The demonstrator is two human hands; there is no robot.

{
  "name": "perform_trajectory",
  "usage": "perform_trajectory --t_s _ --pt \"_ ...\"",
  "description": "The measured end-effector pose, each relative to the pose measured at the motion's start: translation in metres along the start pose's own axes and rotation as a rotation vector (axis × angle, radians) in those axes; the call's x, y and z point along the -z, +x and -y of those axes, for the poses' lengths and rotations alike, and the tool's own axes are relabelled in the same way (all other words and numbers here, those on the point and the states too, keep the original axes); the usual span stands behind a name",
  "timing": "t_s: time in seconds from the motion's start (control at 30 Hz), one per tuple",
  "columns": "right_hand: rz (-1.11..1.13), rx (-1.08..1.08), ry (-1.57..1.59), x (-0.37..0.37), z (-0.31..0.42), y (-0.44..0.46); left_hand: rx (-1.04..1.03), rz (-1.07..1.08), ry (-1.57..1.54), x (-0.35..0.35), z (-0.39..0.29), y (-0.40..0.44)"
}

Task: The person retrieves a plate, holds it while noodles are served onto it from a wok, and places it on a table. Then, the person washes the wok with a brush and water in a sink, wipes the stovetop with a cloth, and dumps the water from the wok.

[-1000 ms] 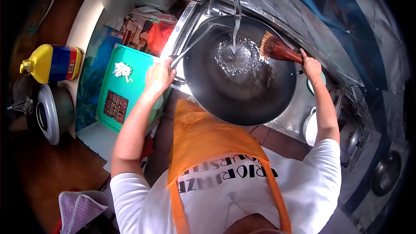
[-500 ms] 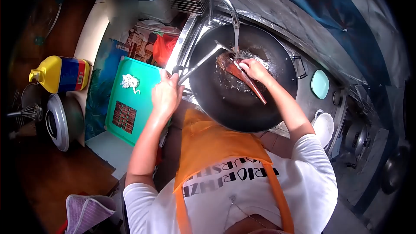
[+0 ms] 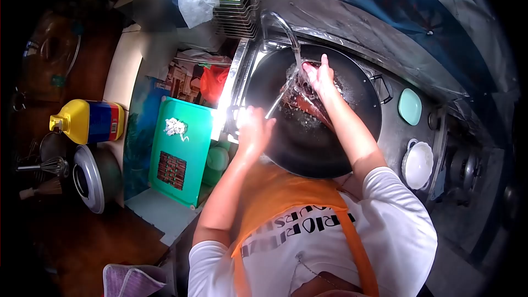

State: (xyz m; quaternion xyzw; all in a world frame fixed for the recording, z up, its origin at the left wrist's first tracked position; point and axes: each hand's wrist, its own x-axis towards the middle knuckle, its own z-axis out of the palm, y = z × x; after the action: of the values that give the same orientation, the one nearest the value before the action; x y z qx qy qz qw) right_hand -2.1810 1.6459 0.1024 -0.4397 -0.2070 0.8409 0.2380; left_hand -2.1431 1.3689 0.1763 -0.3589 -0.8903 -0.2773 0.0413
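A large dark wok (image 3: pixel 313 157) sits in the sink under the tap (image 3: pixel 287 26), with water running into it. My left hand (image 3: pixel 254 132) is closed round the handle end of a metal utensil (image 3: pixel 278 102) at the wok's left rim. The utensil's far end is under the stream. My right hand (image 3: pixel 320 77) is over the wok beside the stream, its fingers apart and wet. Below it, the brown brush (image 3: pixel 308 107) lies in the wok, partly hidden by my right hand and the splashing water.
Left of the sink, a green tray (image 3: pixel 190 157) holds a white clump and a brown woven mat. A yellow and blue jug (image 3: pixel 91 121) and a lidded pot (image 3: pixel 91 179) stand further left. A green dish (image 3: pixel 410 107) and white bowl (image 3: pixel 418 165) are at right.
My right hand brought the brush from the right rim into the wok's middle and let it go. My left hand shifted right with the utensil. The view has shifted too.
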Motion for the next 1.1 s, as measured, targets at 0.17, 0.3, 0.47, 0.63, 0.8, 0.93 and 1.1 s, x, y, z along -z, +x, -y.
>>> perform_trajectory --t_s 0.17,0.3,0.47,0.63,0.8,0.93,1.1 --pt "0.416 -0.062 -0.516 0.015 -0.007 -0.036 0.633 0.515 -0.784 -0.017 -0.010 0.030" --pt "0.624 -0.042 -0.558 0.023 -0.003 -0.059 0.615 0.523 -1.112 -0.046 0.000 0.050" --pt "0.691 0.183 -0.645 0.013 0.017 -0.056 0.777 0.582 -1.145 -0.084 0.007 0.100" --pt "0.646 0.447 -0.810 0.000 0.016 -0.037 0.767 0.211 -1.224 -0.156 0.006 0.177" --pt "0.526 0.696 -0.794 -0.007 0.026 -0.020 0.606 -0.022 -1.098 -0.125 -0.043 0.200" --pt "0.559 0.643 -0.769 0.002 0.036 -0.018 0.177 0.223 -0.635 -0.116 -0.029 0.177" --pt "0.598 0.363 -0.557 0.010 0.035 -0.037 0.037 0.524 -0.408 -0.075 0.010 0.133"
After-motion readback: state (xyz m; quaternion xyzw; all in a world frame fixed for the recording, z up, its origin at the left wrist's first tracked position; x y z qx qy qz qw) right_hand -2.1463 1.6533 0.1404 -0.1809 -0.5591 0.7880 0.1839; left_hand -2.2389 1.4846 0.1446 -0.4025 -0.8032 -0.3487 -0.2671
